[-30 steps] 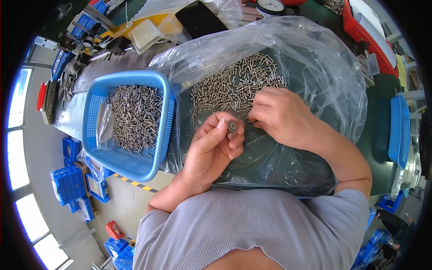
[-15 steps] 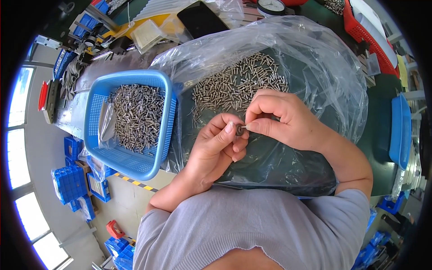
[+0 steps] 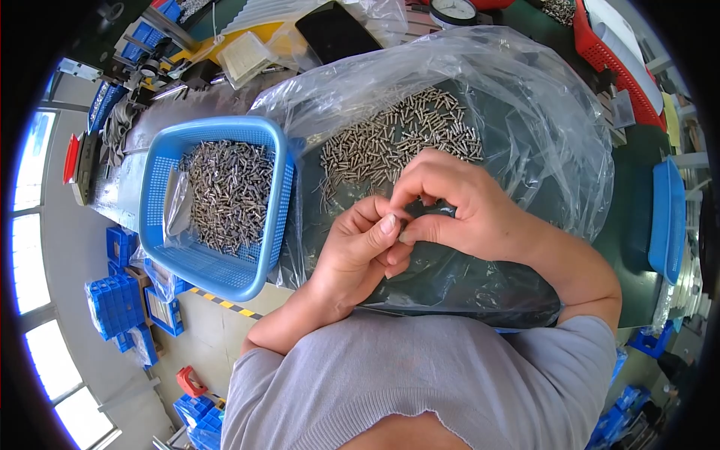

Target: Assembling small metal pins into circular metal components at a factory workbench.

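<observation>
My left hand (image 3: 355,247) is closed, with a small dark round ring-like metal part (image 3: 403,224) pinched between thumb and fingers. Against that part, the thumb and index fingertip of my right hand (image 3: 471,206) come together; whatever lies between them is hidden by the fingers. Just beyond both hands, a loose pile of small metal pins (image 3: 397,142) is spread on a clear plastic sheet (image 3: 540,120). To the left stands a blue plastic basket (image 3: 274,135) holding many more small metal pins (image 3: 229,199) and a crumpled clear bag (image 3: 178,206).
A black phone (image 3: 337,34) and a round dial gauge (image 3: 452,9) lie at the back. Red basket (image 3: 611,67) stands far right, with a blue tray (image 3: 666,217) at the right edge. Blue crates (image 3: 116,304) are stacked on the floor at left.
My right hand has shifted slightly left and its fingers now close over the dark ring-like part. The thin pin seen earlier between its fingertips is now hidden. My left hand stays nearly still.
</observation>
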A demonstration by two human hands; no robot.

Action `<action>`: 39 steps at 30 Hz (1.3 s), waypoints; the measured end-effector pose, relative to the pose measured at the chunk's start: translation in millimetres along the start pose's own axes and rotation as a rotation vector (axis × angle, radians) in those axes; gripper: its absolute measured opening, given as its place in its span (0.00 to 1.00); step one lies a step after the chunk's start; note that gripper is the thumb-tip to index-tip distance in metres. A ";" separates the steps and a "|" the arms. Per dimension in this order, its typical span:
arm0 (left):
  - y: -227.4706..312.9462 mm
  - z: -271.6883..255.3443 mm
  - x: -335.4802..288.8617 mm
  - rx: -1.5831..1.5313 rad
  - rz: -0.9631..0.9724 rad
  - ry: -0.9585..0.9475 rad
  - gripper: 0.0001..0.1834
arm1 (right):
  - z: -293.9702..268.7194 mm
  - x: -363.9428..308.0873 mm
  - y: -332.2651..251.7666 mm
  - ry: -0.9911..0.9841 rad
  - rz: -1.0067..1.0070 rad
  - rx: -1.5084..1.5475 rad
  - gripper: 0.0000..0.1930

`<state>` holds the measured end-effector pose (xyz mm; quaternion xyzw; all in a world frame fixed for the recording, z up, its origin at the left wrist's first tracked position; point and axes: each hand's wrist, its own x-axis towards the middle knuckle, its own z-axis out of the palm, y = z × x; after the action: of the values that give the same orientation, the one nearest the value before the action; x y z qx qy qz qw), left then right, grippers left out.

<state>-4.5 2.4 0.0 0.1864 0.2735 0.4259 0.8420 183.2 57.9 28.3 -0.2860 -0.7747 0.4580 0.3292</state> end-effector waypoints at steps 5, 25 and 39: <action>-2.1 3.6 -1.2 -0.058 -0.004 0.039 0.13 | -1.4 -0.4 2.7 0.035 -0.158 -0.068 0.12; -0.1 0.9 3.5 -0.151 0.087 0.002 0.08 | -5.6 -0.5 23.8 0.042 -0.155 -0.619 0.10; 0.2 1.4 2.0 -0.110 0.078 0.007 0.08 | -14.3 -0.8 -0.8 0.032 0.174 -0.007 0.05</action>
<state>-2.8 4.1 0.7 0.1488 0.2452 0.4736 0.8327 194.7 64.4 34.0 -0.3608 -0.7430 0.4776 0.2995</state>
